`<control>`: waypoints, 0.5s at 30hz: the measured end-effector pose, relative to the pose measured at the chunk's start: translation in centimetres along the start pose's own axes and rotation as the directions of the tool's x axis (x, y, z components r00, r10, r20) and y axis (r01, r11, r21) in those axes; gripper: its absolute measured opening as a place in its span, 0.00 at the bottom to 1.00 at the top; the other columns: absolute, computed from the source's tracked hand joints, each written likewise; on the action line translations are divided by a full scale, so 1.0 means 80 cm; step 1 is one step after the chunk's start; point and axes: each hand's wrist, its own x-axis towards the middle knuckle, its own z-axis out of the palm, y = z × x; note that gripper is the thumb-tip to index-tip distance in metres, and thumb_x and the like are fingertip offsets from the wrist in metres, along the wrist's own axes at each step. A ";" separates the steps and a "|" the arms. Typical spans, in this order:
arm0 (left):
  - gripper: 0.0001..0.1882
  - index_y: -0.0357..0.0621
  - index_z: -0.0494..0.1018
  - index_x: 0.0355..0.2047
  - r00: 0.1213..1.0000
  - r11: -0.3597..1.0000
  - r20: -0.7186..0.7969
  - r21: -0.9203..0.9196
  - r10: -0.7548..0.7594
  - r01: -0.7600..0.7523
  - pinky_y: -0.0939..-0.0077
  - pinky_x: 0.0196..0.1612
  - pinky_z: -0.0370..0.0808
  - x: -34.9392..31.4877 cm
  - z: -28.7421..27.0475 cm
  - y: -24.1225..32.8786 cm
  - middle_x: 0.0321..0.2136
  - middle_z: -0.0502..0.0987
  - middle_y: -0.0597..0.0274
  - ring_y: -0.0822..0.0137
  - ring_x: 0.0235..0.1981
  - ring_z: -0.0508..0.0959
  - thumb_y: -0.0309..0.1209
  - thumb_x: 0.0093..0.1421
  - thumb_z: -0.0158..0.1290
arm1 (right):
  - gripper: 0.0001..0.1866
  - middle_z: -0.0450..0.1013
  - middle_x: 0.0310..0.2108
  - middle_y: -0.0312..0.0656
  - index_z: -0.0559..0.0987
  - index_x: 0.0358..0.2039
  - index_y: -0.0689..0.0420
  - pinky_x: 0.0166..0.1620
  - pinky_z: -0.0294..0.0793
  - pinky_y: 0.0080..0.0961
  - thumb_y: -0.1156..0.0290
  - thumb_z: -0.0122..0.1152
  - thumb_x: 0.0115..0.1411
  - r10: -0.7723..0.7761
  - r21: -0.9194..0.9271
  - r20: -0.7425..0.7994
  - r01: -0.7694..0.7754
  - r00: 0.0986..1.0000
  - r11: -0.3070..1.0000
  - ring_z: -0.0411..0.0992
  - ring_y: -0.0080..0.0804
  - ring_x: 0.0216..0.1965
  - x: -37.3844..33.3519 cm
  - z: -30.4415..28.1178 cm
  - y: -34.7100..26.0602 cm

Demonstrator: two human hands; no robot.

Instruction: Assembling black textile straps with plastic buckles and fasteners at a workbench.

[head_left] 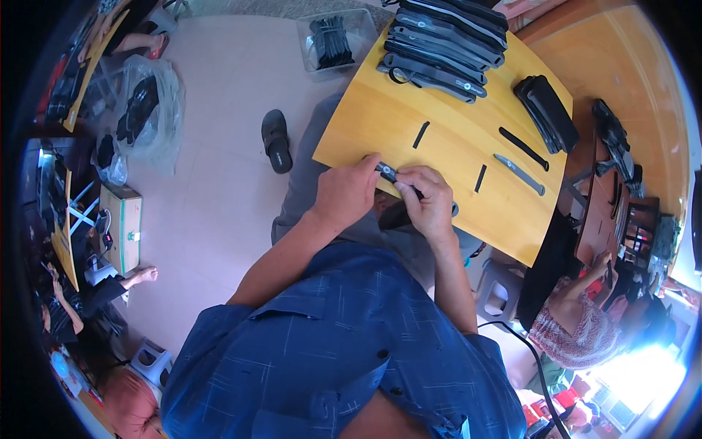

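At the near edge of the yellow wooden table, both my hands are closed on one dark strap with a small pale mark. My left hand pinches its left end, and my right hand grips it a little further right. Part of the strap is hidden by my fingers. Beyond my hands lies a short black strip, and another short black strip is to the right. Further right are a long black strip and a grey pointed strip.
A tall pile of grey-and-black straps covers the table's far side, with a black stack to its right. A clear plastic bin holds black strips. A slipper lies on the floor. Other people sit at tables on both sides.
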 end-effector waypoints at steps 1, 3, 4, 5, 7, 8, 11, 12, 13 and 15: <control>0.14 0.45 0.75 0.50 1.000 1.000 -0.003 -0.001 -0.005 0.005 0.50 0.32 0.79 0.000 0.001 -0.001 0.27 0.82 0.50 0.46 0.29 0.84 0.32 0.65 0.54 | 0.05 0.81 0.37 0.46 0.86 0.36 0.61 0.44 0.79 0.31 0.79 0.69 0.58 -0.005 0.003 -0.002 0.005 1.000 1.000 0.80 0.42 0.40 0.000 0.000 0.000; 0.13 0.45 0.75 0.49 0.999 1.000 -0.035 0.020 0.024 -0.023 0.52 0.32 0.80 -0.001 0.003 -0.004 0.28 0.83 0.52 0.47 0.29 0.84 0.32 0.65 0.55 | 0.05 0.81 0.37 0.46 0.86 0.36 0.61 0.44 0.79 0.31 0.79 0.69 0.59 0.000 0.006 0.005 0.000 1.000 1.000 0.80 0.42 0.40 0.000 0.000 0.001; 0.13 0.45 0.75 0.49 0.999 1.000 -0.037 0.019 0.018 -0.018 0.52 0.32 0.80 -0.001 0.003 -0.004 0.28 0.83 0.52 0.47 0.29 0.84 0.32 0.65 0.55 | 0.05 0.81 0.37 0.46 0.86 0.36 0.61 0.44 0.79 0.31 0.79 0.69 0.59 0.006 0.009 0.006 -0.006 1.000 1.000 0.81 0.42 0.40 0.000 0.000 0.001; 0.13 0.45 0.75 0.49 0.999 1.000 -0.042 0.016 0.022 -0.021 0.52 0.32 0.80 -0.001 0.003 -0.004 0.28 0.83 0.52 0.47 0.29 0.84 0.32 0.65 0.54 | 0.05 0.81 0.37 0.46 0.86 0.36 0.61 0.44 0.79 0.31 0.79 0.69 0.59 0.005 0.010 0.012 -0.005 1.000 1.000 0.81 0.42 0.40 0.000 0.000 0.001; 0.13 0.45 0.76 0.49 0.999 1.000 -0.046 0.012 0.023 -0.023 0.52 0.32 0.80 -0.001 0.001 -0.001 0.28 0.83 0.52 0.47 0.30 0.84 0.32 0.65 0.54 | 0.05 0.82 0.38 0.46 0.86 0.36 0.61 0.44 0.79 0.30 0.79 0.69 0.58 -0.005 0.011 0.009 0.005 1.000 1.000 0.81 0.41 0.40 0.000 0.000 0.002; 0.14 0.45 0.76 0.50 0.999 1.000 -0.040 0.017 -0.003 0.003 0.53 0.32 0.80 -0.001 -0.002 0.002 0.28 0.83 0.52 0.47 0.30 0.84 0.32 0.65 0.54 | 0.05 0.82 0.38 0.46 0.86 0.36 0.61 0.44 0.79 0.30 0.79 0.69 0.58 -0.005 0.012 0.012 0.004 1.000 1.000 0.81 0.41 0.40 0.000 0.000 0.002; 0.15 0.45 0.76 0.51 0.999 0.998 -0.014 0.036 -0.050 0.051 0.54 0.32 0.80 -0.002 -0.003 0.003 0.29 0.83 0.51 0.48 0.30 0.84 0.32 0.65 0.53 | 0.05 0.82 0.38 0.46 0.86 0.36 0.61 0.44 0.79 0.31 0.79 0.69 0.58 0.000 0.000 0.018 0.000 1.000 1.000 0.81 0.41 0.40 0.000 0.000 0.001; 0.15 0.45 0.76 0.51 0.998 0.996 0.006 0.049 -0.070 0.070 0.54 0.32 0.81 -0.002 -0.003 0.003 0.29 0.83 0.51 0.48 0.30 0.84 0.31 0.65 0.53 | 0.05 0.82 0.38 0.46 0.86 0.36 0.61 0.45 0.79 0.31 0.79 0.69 0.58 -0.007 0.003 0.012 0.007 1.000 1.000 0.81 0.41 0.40 0.000 0.000 0.002; 0.15 0.45 0.76 0.51 0.997 0.996 0.007 0.051 -0.072 0.071 0.54 0.32 0.81 -0.001 -0.004 0.000 0.29 0.83 0.51 0.48 0.30 0.84 0.31 0.65 0.53 | 0.05 0.82 0.38 0.46 0.86 0.36 0.61 0.45 0.79 0.31 0.79 0.69 0.58 -0.014 0.006 0.005 0.013 1.000 1.000 0.81 0.42 0.40 0.000 0.000 0.003; 0.14 0.45 0.77 0.51 0.999 0.999 -0.042 0.042 -0.008 0.010 0.55 0.32 0.81 0.001 -0.004 -0.008 0.29 0.83 0.51 0.48 0.30 0.84 0.31 0.65 0.52 | 0.05 0.82 0.38 0.46 0.86 0.36 0.61 0.45 0.79 0.31 0.79 0.69 0.58 -0.003 0.013 0.008 0.003 1.000 1.000 0.80 0.42 0.41 0.000 0.000 0.001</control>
